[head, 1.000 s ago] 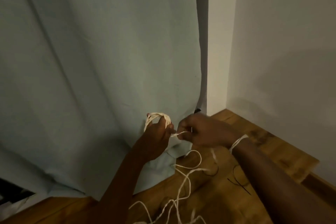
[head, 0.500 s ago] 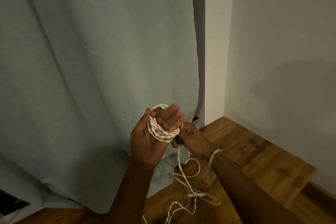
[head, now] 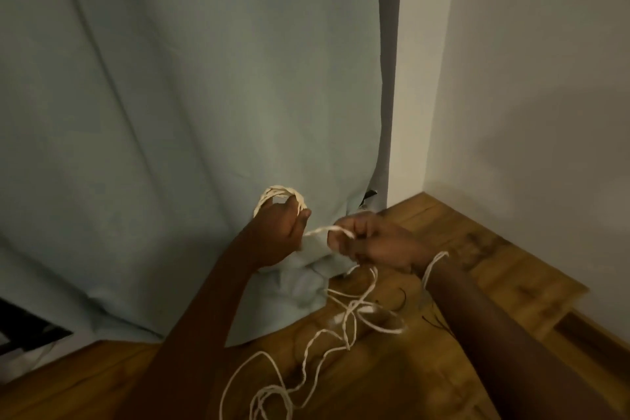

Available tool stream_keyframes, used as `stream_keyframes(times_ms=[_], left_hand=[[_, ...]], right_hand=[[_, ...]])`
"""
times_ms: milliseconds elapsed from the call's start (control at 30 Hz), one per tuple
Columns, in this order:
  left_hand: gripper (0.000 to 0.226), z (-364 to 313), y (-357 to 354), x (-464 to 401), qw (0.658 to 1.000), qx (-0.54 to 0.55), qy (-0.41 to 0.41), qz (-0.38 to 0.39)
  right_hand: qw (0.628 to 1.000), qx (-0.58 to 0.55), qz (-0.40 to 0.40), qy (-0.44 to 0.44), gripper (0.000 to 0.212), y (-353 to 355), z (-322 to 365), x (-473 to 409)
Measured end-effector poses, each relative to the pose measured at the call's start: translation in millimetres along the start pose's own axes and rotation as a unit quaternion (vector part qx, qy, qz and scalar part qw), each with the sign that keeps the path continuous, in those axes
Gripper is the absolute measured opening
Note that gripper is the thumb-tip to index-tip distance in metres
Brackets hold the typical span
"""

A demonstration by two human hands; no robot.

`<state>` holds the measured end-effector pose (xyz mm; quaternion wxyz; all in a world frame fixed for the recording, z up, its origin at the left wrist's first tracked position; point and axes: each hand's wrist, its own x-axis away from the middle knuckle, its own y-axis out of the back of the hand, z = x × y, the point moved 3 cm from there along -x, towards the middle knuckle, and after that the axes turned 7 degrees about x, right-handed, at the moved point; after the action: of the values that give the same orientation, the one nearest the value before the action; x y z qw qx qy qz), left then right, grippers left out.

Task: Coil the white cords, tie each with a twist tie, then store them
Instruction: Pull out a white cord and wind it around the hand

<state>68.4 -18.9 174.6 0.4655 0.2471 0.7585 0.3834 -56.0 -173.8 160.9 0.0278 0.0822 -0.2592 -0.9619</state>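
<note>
Left hand (head: 279,232) is raised before the pale blue curtain (head: 191,112), fingers curled through a small coil of white cord (head: 281,196) wound about them. A short taut strand runs to the right hand (head: 371,242), which pinches it. Loose cord (head: 341,327) trails in tangled loops on the wooden floor (head: 477,249) below. A strand circles the right wrist.

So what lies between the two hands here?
In the head view, a short taut stretch of white cord runs from the left hand, which holds the coil, to the right hand; pale blue curtain behind.
</note>
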Motion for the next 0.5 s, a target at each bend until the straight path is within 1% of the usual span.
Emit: stream_keyframes(times_ms=[33, 67, 100, 133, 167, 200, 267, 300, 333, 367, 400, 433, 500], left_hand=[[0.043, 0, -3, 3, 0.998, 0.051, 0.016, 0.036], [0.042, 0, -5, 8, 0.982, 0.158, 0.07, 0.075], [0.041, -5, -7, 12, 0.942, 0.287, 0.133, 0.112], [0.038, -11, -8, 15, 0.886, 0.407, 0.177, 0.131], [0.035, -17, -8, 15, 0.832, 0.502, 0.199, 0.127], [0.033, -19, -8, 13, 0.783, 0.577, 0.21, 0.102], [0.036, -19, -8, 7, 0.682, 0.698, 0.211, 0.05], [0.038, -14, -9, 4, 0.629, 0.747, 0.213, 0.03], [0.039, -10, -9, 1, 0.587, 0.782, 0.211, 0.014], [0.039, -6, -9, -1, 0.552, 0.808, 0.206, -0.001], [0.039, -3, -9, -2, 0.528, 0.824, 0.206, -0.012], [0.04, -1, -12, -2, 0.511, 0.834, 0.209, -0.024], [0.043, -1, -19, 1, 0.493, 0.841, 0.219, -0.036]], right_hand=[[0.998, 0.008, -0.06, 0.004, 0.016, 8, -5, -2], [0.994, 0.018, -0.111, 0.005, 0.017, 12, -10, -3], [0.989, 0.019, -0.145, 0.001, 0.019, 15, -14, -5], [0.987, 0.006, -0.162, -0.008, 0.024, 14, -17, -7], [0.987, -0.018, -0.16, -0.022, 0.03, 9, -20, -7], [0.988, -0.035, -0.143, -0.037, 0.036, 3, -23, -8], [0.994, -0.032, -0.081, -0.063, 0.041, -16, -36, -4], [0.996, -0.021, -0.049, -0.069, 0.039, -26, -47, -2], [0.997, -0.021, -0.023, -0.072, 0.033, -36, -59, 0], [0.996, -0.037, -0.005, -0.076, 0.025, -45, -72, 2], [0.995, -0.058, 0.004, -0.079, 0.018, -53, -85, 3], [0.994, -0.074, 0.009, -0.08, 0.014, -59, -94, 4], [0.994, -0.074, 0.028, -0.078, 0.012, -72, -111, 5]])
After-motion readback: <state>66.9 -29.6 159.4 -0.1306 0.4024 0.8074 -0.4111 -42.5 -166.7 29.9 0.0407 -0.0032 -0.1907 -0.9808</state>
